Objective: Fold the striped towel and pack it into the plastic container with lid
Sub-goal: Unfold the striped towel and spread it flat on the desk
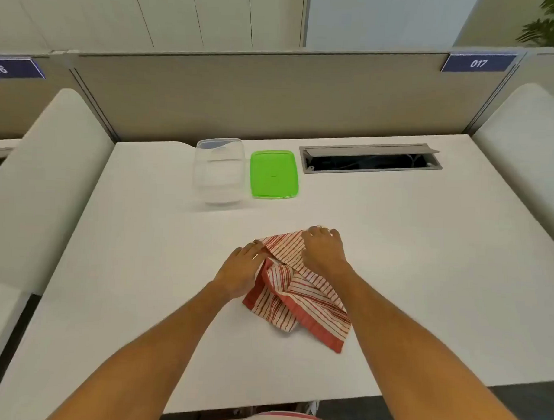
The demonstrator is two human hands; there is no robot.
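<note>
Red-and-white striped cloth towel (298,292), rumpled; left hand (240,271) and right hand (323,250) pressing flat, gripping nothing; smooth, align edges before creasing.

White desk (425,246): towel (301,292), container (220,173), green lid (273,174).
</note>
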